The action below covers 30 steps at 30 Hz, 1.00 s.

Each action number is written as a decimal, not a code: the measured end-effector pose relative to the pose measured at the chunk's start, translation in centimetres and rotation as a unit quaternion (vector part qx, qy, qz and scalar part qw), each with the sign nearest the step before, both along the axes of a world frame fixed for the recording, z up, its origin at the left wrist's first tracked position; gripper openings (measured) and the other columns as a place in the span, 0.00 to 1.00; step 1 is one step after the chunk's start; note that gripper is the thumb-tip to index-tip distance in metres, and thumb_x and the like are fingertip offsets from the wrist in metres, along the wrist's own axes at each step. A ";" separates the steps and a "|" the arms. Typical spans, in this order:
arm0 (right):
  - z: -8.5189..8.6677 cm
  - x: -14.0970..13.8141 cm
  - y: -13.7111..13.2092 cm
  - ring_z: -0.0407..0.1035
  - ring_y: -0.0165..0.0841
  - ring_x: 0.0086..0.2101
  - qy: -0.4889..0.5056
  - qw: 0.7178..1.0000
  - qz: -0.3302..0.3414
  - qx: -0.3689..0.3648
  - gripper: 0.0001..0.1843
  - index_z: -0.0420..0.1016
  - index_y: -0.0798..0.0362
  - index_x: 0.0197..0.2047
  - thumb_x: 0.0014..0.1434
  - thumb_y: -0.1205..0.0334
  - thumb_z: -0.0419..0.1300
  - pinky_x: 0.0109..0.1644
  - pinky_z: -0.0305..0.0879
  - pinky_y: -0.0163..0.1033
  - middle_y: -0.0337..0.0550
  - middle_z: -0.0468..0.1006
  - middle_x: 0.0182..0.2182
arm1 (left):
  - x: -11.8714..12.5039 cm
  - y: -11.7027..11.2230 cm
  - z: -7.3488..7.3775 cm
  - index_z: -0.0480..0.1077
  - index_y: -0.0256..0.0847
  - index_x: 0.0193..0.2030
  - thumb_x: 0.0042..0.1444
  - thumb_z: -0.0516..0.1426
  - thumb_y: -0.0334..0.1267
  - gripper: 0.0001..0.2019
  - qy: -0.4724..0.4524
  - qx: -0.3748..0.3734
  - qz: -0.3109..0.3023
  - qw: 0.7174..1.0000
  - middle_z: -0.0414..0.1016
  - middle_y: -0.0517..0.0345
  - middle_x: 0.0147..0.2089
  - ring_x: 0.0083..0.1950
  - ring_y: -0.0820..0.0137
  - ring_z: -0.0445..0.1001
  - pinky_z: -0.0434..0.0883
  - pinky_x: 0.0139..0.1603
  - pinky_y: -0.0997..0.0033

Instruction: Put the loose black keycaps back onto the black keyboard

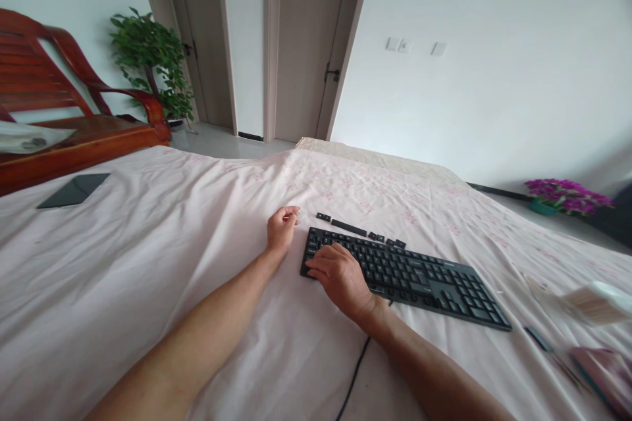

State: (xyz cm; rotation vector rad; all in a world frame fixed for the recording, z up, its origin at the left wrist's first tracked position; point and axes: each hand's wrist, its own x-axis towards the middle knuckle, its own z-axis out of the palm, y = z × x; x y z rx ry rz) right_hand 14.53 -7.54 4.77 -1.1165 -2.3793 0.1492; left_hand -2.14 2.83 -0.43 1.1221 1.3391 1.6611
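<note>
Looking well left of the black keyboard (424,279), we are seeing a dark flat device (74,191) lying on the pale cloth (237,210). Just left of the keyboard, we are curling our left hand (283,229) loosely, thumb and fingers close together; whether anything small is sitting between them, we cannot tell. Beyond the keyboard's far edge, a pair of small keycaps (323,217) is lying. Over the keyboard's left end, we are bending our half-closed right hand (340,276) onto the keys, its grip hiding from us. A long keycap (349,228) and more loose keycaps (376,237) are lining the far edge, while a cable (355,375) is trailing from the near side. Right of the keyboard, a dark-handled tool (538,339), a blurred pale bundle (597,302) and a reddish object (605,375) are resting.
</note>
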 end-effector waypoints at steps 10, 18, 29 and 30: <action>-0.4 0.0 -0.5 0.66 0.32 0.37 0.025 1.000 -0.007 -0.008 0.08 0.82 0.47 0.37 0.60 0.68 0.61 0.43 0.65 0.35 0.40 0.77 0.35 | 0.0 0.0 -0.1 0.76 0.37 0.40 0.50 0.57 0.37 0.11 0.005 0.006 -0.002 1.000 0.79 0.52 0.39 0.30 0.73 0.75 0.71 0.34 0.73; -0.7 0.1 -0.6 0.69 0.32 0.38 0.031 0.999 -0.008 0.007 0.08 0.82 0.47 0.37 0.58 0.68 0.63 0.46 0.65 0.35 0.37 0.80 0.39 | 0.1 -0.1 0.0 0.75 0.38 0.39 0.51 0.57 0.37 0.11 0.012 0.007 -0.002 1.000 0.79 0.53 0.40 0.29 0.73 0.75 0.71 0.34 0.73; -0.4 -0.2 -1.4 0.71 0.32 0.36 0.033 0.999 -0.024 -0.010 0.06 0.80 0.48 0.35 0.58 0.70 0.63 0.44 0.65 0.35 0.38 0.80 0.34 | 0.1 -0.2 0.0 0.76 0.39 0.40 0.51 0.57 0.38 0.11 0.013 0.006 -0.005 1.000 0.79 0.54 0.39 0.30 0.73 0.75 0.71 0.34 0.73; -0.5 -0.1 -1.3 0.71 0.32 0.37 0.051 0.998 -0.024 -0.017 0.07 0.80 0.48 0.35 0.57 0.70 0.63 0.45 0.65 0.35 0.38 0.80 0.35 | 0.1 -0.2 -0.1 0.76 0.39 0.40 0.51 0.57 0.38 0.11 0.012 0.006 -0.006 1.000 0.79 0.54 0.39 0.30 0.73 0.75 0.71 0.34 0.73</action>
